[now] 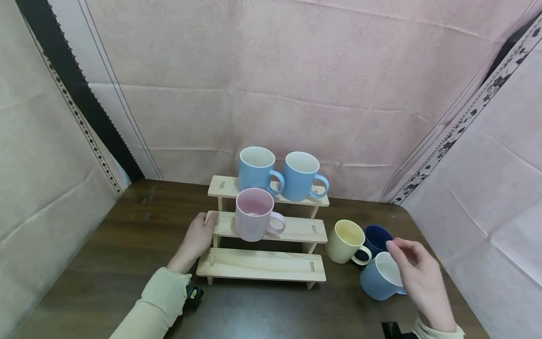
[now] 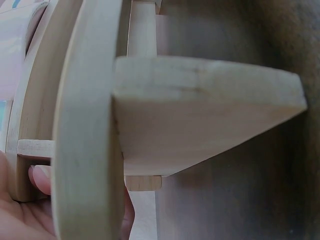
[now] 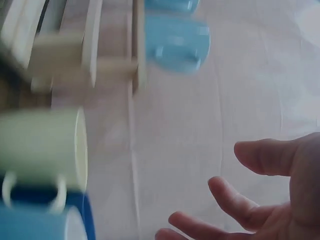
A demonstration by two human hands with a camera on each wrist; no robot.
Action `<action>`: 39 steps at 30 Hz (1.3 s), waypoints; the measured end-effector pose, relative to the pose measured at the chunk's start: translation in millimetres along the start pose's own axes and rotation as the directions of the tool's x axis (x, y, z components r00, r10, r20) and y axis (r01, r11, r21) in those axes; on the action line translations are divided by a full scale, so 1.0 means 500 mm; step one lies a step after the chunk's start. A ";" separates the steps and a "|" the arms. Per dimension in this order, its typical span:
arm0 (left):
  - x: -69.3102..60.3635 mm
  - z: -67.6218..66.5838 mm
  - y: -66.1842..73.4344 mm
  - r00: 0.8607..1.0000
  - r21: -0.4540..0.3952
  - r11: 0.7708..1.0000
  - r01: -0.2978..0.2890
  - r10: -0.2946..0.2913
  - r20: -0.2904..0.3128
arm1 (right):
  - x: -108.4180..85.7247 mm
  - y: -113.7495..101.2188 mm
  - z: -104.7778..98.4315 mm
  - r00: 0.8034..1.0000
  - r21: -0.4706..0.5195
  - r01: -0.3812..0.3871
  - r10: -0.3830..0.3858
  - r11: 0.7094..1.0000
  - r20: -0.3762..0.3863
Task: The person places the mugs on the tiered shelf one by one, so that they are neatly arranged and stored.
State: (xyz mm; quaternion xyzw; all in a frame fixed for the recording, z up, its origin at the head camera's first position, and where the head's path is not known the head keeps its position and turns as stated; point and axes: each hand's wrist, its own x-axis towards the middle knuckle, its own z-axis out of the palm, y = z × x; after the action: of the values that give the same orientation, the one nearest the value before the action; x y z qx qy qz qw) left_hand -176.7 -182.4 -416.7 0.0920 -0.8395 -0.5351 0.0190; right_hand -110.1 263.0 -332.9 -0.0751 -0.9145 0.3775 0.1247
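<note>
From here it looks about half done: two light blue mugs (image 1: pixel 256 165) stand on the rack's top step (image 1: pixel 225 186), a lilac mug (image 1: pixel 252 219) on its middle step (image 1: pixel 302 227), while a yellow mug (image 1: pixel 344 244), a navy mug (image 1: pixel 377 235) and a third light blue mug (image 1: pixel 376 282) remain near the table's (image 1: pixel 127 268) right edge. The left hand (image 1: pixel 198 239) grips the middle step's left end; the right hand (image 1: pixel 420 275), fingers parted and holding nothing, hovers by that third mug.

— Please, can you read some text, label, brand, number or sign here?
— No, in all three views I am not able to read any.
</note>
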 end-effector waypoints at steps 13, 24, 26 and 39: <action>0.003 0.000 0.000 1.000 0.002 1.000 -0.025 0.025 -0.009 | 0.014 0.150 -0.034 0.982 -0.121 -0.188 0.185 0.975 -0.035; -0.004 0.000 0.003 1.000 0.000 1.000 -0.010 0.010 -0.007 | 0.029 0.211 -0.019 0.971 -0.154 -0.221 0.231 0.963 0.055; -0.003 0.000 0.004 1.000 -0.001 1.000 -0.013 0.013 -0.010 | 0.031 0.217 -0.017 0.967 -0.156 -0.220 0.237 0.963 0.098; -0.003 -0.001 0.004 1.000 0.006 1.000 -0.004 0.004 -0.006 | 0.036 0.240 -0.002 0.937 -0.059 -0.239 0.246 0.969 0.248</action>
State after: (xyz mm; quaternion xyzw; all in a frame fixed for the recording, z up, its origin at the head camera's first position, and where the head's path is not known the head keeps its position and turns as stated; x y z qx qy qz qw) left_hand -175.3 -181.5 -414.6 0.0923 -0.8413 -0.5322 0.0224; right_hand -122.1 352.2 -414.4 -0.1403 -0.9118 0.3837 -0.0416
